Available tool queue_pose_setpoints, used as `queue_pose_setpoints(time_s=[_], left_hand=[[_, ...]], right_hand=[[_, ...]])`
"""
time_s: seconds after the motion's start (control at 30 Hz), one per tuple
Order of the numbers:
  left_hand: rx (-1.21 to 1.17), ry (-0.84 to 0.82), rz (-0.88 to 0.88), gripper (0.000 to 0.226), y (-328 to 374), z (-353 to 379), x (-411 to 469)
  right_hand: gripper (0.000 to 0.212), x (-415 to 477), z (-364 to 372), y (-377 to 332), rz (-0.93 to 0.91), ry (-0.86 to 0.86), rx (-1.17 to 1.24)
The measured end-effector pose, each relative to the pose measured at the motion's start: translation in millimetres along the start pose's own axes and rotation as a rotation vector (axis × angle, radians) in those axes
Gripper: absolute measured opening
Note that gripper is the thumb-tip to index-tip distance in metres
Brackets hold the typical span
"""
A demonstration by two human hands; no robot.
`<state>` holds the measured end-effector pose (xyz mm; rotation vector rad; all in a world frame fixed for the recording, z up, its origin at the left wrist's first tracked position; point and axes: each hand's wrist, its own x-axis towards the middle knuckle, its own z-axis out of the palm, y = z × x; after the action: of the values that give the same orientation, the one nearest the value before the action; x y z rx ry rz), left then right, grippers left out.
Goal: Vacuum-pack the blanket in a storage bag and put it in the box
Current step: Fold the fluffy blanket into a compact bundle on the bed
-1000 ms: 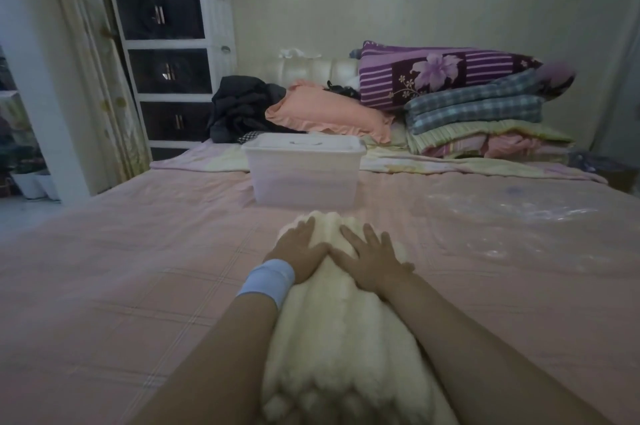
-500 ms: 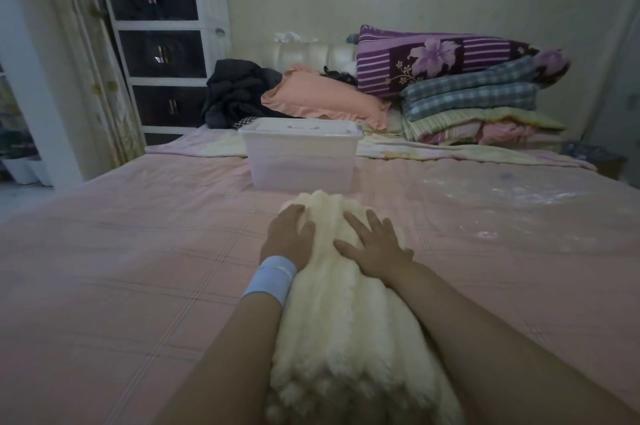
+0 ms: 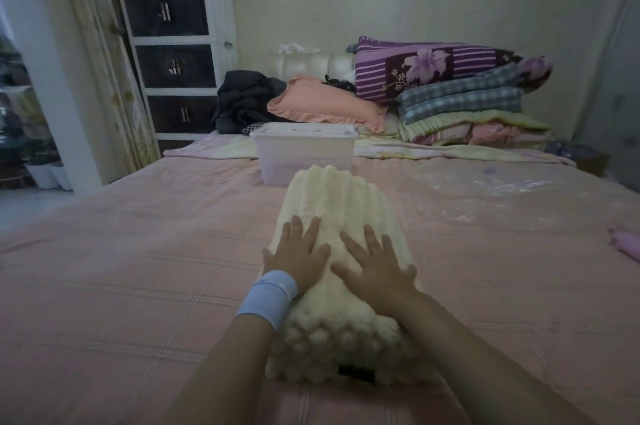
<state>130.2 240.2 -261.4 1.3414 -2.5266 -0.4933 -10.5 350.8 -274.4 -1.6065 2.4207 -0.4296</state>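
Observation:
A cream ribbed fluffy blanket [image 3: 334, 202], folded into a long narrow bundle, lies lengthwise on the pink bed in front of me. My left hand [image 3: 298, 256], with a light blue wristband, rests flat on its left side, fingers spread. My right hand [image 3: 375, 268] presses flat on the blanket beside it, fingers apart. Beyond the blanket's far end stands a translucent plastic box [image 3: 304, 156] with its lid on. A clear plastic storage bag [image 3: 485, 192] lies flat on the bed to the right.
The pink bedsheet [image 3: 138, 268] covers the bed. Pillows and folded quilts [image 3: 460, 92] are stacked at the headboard, with a peach pillow [image 3: 325, 107] and dark clothes [image 3: 242, 102]. A white drawer cabinet [image 3: 176, 53] stands at the back left. A pink object [image 3: 627, 244] lies at the right edge.
Both hands have slid back toward me along the blanket, from its far end to its middle. The far end of the blanket now shows uncovered.

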Motion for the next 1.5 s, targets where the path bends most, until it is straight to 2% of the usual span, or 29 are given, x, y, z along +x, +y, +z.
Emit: queue_pose_setpoints(time_s=[0.2,0.37,0.47,0.53,0.6,0.67,0.7,0.77,0.8,0.83,0.9,1.0,1.07,1.17,1.2,1.23,1.3,1.33,1.4,1.47,1.5], left_hand=[[-0.027,-0.040,-0.028,0.065,-1,-3,-12],[-0.062,0.058,-0.038,0.059,-1,-9,-23],[-0.040,0.152,-0.095,0.060,4,-15,-33],[-0.068,0.104,-0.161,0.068,4,-19,-35],[-0.077,0.015,-0.209,0.076,2,-21,-33],[-0.074,-0.047,-0.207,0.077,0,-20,-27],[-0.083,-0.068,-0.183,0.075,-1,-19,-24],[-0.169,-0.080,-0.110,0.064,-4,-18,-23],[-0.234,-0.064,-0.073,0.056,-6,-19,-24],[-0.294,-0.040,-0.049,0.050,-9,-22,-27],[-0.409,-0.011,-0.073,0.047,-19,-27,-35],[-0.489,0.013,-0.090,0.048,-26,-28,-48],[-0.445,0.049,-0.070,0.048,-21,-24,-56],[-0.454,0.114,-0.035,0.050,-7,-24,-61],[-0.440,0.115,-0.028,0.050,-3,-24,-60],[-0.413,0.112,-0.023,0.051,0,-24,-58],[-0.257,0.122,-0.025,0.051,11,-20,-55],[-0.140,0.157,0.008,0.047,20,-16,-55],[0.038,0.206,0.184,0.042,42,-7,-55],[0.088,0.097,0.335,0.051,66,3,-53],[0.108,0.030,0.374,0.059,76,10,-51]], right_hand=[[0.074,-1,-2,1,-0.008,-0.007,0.023],[0.067,-4,-6,4,-0.002,0.045,0.152],[0.064,-5,-15,11,0.122,0.184,0.330],[0.067,-8,-22,20,0.190,0.187,0.385],[0.067,-18,-30,23,0.128,0.207,0.244],[0.064,-30,-36,19,-0.091,0.306,0.077],[0.066,-37,-39,15,-0.218,0.282,0.071],[0.080,-52,-38,8,-0.387,0.070,0.086],[0.090,-59,-33,8,-0.433,-0.029,0.018],[0.103,-64,-27,11,-0.466,-0.058,-0.092],[0.127,-74,-21,15,-0.541,0.034,-0.286],[0.132,-84,-6,15,-0.676,0.289,-0.453],[0.129,-88,10,10,-0.633,0.429,-0.456],[0.133,-87,21,11,-0.465,0.383,-0.451],[0.127,-83,17,14,-0.452,0.366,-0.489],[0.112,-79,11,19,-0.473,0.377,-0.537],[0.071,-68,-8,40,-0.558,0.472,-0.595],[0.059,-63,-18,55,-0.578,0.557,-0.626],[0.051,-55,-45,93,-0.510,0.670,-0.689],[0.046,-55,-74,127,-0.331,0.605,-0.696],[0.049,-57,-83,140,-0.219,0.510,-0.706]])
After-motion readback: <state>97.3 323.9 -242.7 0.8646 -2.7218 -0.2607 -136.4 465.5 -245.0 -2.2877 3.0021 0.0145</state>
